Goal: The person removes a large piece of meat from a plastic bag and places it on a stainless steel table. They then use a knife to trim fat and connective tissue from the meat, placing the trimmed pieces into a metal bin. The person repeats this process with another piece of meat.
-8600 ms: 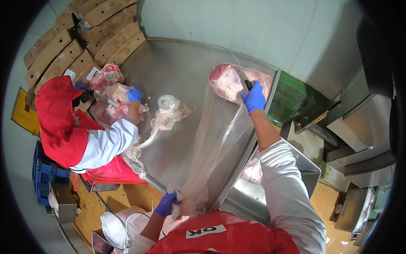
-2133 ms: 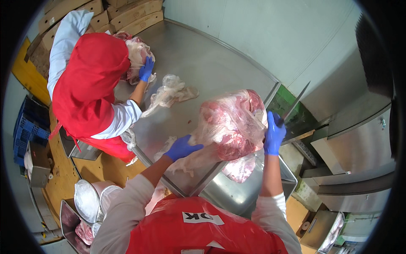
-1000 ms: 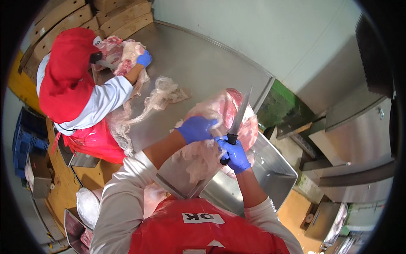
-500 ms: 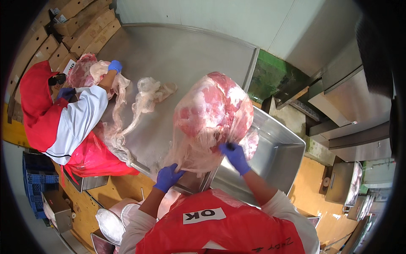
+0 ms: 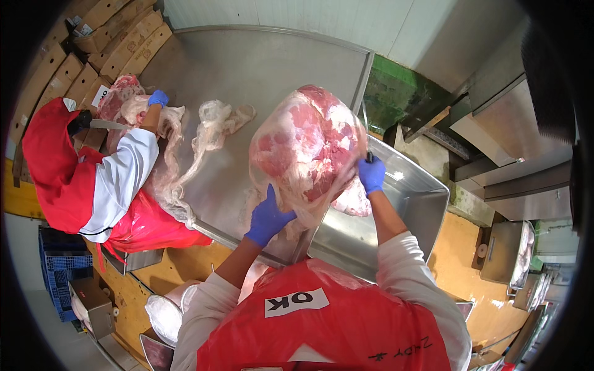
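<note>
A large piece of raw meat (image 5: 309, 145), red with white fat, sits at the table's right edge, partly over the steel tub. A thin translucent film (image 5: 297, 207) hangs loosely at its near side; I cannot tell whether it is plastic or membrane. My left hand (image 5: 266, 219), blue-gloved, is open beside this film, thumb and forefinger spread apart. At the meat's right side, my gloved right hand (image 5: 371, 173) is closed on a knife (image 5: 369, 157). Its handle is black and its thin blade points away, along the meat's right edge.
A steel tub (image 5: 408, 216) adjoins the steel table (image 5: 272, 55). At left, a co-worker (image 5: 93, 179) in red holds a knife (image 5: 108, 125) over another meat piece (image 5: 124, 99). Whitish stringy film (image 5: 213, 130) lies mid-table. Cardboard boxes (image 5: 133, 43) are stacked at far left.
My right hand has moved right and away from me, bringing the knife to the meat's right side. My left hand has let go of the film, moving slightly right and farther away, with fingers spread.
</note>
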Available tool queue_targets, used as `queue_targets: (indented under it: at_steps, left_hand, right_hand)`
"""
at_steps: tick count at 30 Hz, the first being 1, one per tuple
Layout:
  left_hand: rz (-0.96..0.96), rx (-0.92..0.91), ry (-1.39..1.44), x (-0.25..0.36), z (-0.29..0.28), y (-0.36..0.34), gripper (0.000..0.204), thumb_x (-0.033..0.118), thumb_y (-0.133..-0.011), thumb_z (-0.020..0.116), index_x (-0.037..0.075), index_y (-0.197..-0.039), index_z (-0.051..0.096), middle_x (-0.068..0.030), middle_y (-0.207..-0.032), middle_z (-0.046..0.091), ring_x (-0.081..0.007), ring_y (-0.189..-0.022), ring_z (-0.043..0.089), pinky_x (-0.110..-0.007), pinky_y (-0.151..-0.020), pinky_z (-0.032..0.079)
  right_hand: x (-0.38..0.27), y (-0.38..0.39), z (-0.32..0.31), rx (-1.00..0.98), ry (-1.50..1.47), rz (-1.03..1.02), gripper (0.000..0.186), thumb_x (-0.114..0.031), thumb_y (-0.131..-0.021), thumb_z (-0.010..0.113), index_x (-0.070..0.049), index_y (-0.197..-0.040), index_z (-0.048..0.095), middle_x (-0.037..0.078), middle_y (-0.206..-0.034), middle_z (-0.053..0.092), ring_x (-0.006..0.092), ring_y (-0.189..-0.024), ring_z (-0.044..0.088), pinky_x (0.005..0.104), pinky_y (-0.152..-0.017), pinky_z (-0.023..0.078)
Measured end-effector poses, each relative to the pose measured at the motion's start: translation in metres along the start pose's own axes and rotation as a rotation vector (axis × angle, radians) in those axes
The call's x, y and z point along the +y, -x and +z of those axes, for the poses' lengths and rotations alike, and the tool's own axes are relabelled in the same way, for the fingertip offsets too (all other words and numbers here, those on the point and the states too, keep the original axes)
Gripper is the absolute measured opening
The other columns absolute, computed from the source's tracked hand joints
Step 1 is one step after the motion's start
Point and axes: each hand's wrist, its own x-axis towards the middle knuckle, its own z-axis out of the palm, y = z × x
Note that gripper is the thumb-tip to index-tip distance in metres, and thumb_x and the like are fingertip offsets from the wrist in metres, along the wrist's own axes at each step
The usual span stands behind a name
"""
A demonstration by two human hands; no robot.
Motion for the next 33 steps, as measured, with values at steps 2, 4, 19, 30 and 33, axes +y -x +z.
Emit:
queue_targets:
  at_steps: [2,4,19,30,33]
  left_hand:
    - [0.024,0.023,0.069,0.011,0.005,-0.008,0.103,0.057,-0.076,0.077,-0.005,-0.145,0.032,-0.0308,-0.11,0.066,-0.0432,-0.099,0.067,-0.047,-0.084,0.053]
    - [0.04,0.044,0.078,0.01,0.01,-0.018,0.097,0.056,-0.075,0.076,-0.005,-0.14,0.038,-0.0298,-0.101,0.068,-0.0452,-0.094,0.067,-0.049,-0.08,0.054]
    - [0.079,-0.014,-0.291,-0.05,0.0,0.058,0.036,0.038,-0.081,0.067,0.008,-0.101,0.063,-0.0205,-0.089,0.069,-0.0413,-0.083,0.067,-0.053,-0.074,0.052]
    - [-0.139,0.3,-0.364,-0.141,-0.001,0.028,0.031,0.03,-0.082,0.065,0.006,-0.102,0.065,-0.0224,-0.099,0.069,-0.0435,-0.093,0.066,-0.053,-0.08,0.052]
    - [-0.124,0.38,-0.27,-0.111,-0.039,0.006,0.03,0.027,-0.083,0.065,0.005,-0.103,0.065,-0.0231,-0.097,0.068,-0.0442,-0.092,0.066,-0.052,-0.078,0.052]
  right_hand:
    - [0.066,0.012,-0.019,0.011,0.146,0.09,0.032,-0.027,-0.078,0.065,0.002,-0.089,0.072,0.028,-0.082,0.068,0.0443,-0.079,0.068,0.0495,-0.071,0.053]
    - [0.129,0.045,-0.034,-0.058,0.257,0.152,0.031,-0.027,-0.077,0.065,0.002,-0.085,0.072,0.029,-0.081,0.067,0.0456,-0.077,0.068,0.0507,-0.069,0.053]
    - [0.146,0.142,-0.018,-0.114,-0.067,0.274,0.027,-0.023,-0.078,0.067,0.003,-0.077,0.067,0.021,-0.063,0.062,0.0278,-0.055,0.06,0.0442,-0.059,0.047]
    - [0.122,0.167,-0.024,-0.541,-0.479,0.754,0.015,-0.015,-0.084,0.069,-0.005,-0.082,0.059,0.002,-0.063,0.053,0.0127,-0.044,0.047,0.0304,-0.04,0.038]
    - [0.12,0.185,-0.022,-0.641,-0.657,0.857,0.018,-0.019,-0.089,0.07,-0.006,-0.085,0.059,0.002,-0.065,0.054,0.0131,-0.046,0.047,0.03,-0.043,0.04]
